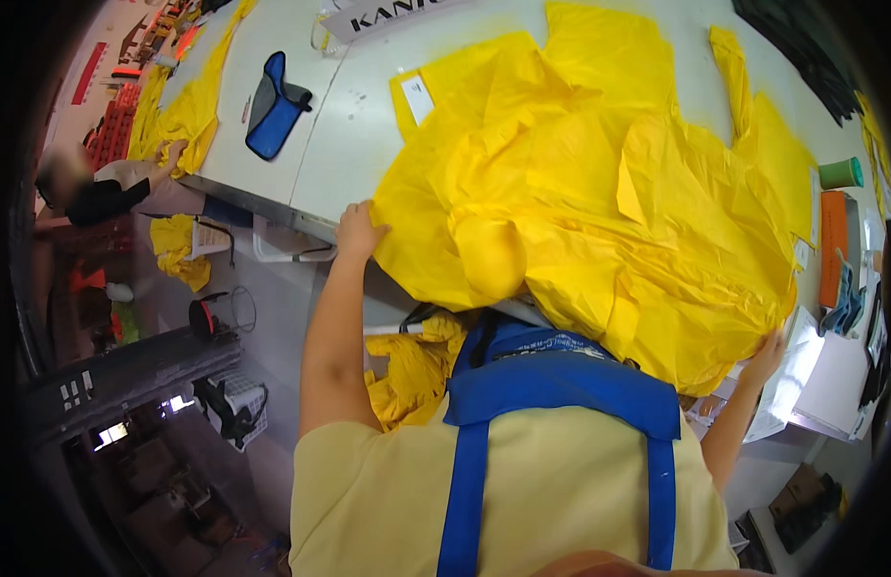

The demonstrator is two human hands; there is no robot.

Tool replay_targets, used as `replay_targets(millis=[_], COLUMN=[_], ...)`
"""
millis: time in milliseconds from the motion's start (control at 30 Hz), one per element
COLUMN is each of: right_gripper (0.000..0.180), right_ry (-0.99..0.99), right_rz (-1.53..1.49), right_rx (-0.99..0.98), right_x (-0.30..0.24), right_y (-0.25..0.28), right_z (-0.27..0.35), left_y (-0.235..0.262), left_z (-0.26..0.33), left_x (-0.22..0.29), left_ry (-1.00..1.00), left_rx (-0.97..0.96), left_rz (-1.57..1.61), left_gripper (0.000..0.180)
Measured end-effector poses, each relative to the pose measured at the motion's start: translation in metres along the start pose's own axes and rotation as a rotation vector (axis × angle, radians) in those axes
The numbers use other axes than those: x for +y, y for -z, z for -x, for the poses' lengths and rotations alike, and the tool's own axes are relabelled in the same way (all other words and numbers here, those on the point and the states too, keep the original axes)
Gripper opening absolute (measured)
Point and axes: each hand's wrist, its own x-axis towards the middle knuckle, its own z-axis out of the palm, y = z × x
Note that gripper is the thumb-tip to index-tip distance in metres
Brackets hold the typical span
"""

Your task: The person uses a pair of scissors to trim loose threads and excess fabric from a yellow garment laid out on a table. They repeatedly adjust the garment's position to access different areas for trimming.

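A large, thin yellow garment point(580, 192), perhaps a raincoat, lies spread and wrinkled over the white table and hangs over its near edge toward my body. A rounded bulge like a hood stands out at its near middle. My left hand point(361, 231) is closed on the garment's left edge, by the table's front edge. On the far right side, my right hand point(770, 356) grips the lower right edge; its fingers are partly hidden by the cloth. A white label point(417, 99) lies on the garment's upper left part.
A blue and grey pouch-like piece point(272, 111) lies on the table at left. At right are a green thread spool point(840, 173) and an orange box point(834, 245). More yellow cloth point(407, 375) hangs below the table. Another person point(118, 188) handles yellow cloth at far left.
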Motion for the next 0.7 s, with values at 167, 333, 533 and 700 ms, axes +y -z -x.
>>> replay_targets(millis=[167,333,533,700], right_gripper=[0.037,0.033,0.025,0.031], right_ry=[-0.584,-0.918,-0.411,0.230], right_rz=[-0.636,-0.987,-1.289,-0.892], right_rx=[-0.009,0.028,-0.085,0.324], right_x=[0.053,0.037,0.041,-0.131], right_y=[-0.017,-0.063,-0.047,-0.018], right_z=[0.202,0.250,0.204,0.158], left_y=[0.003,0.001,0.134,0.238], left_z=[-0.017,-0.035,-0.034,-0.043], left_x=[-0.038,-0.080,-0.061,-0.026], left_ry=[-0.229,-0.414,-0.459,-1.037], left_rx=[0.003,-0.165,-0.234,-0.293], left_rz=[0.487,0.333,1.147,1.980], left_gripper=[0.019,0.023,0.014,0.027])
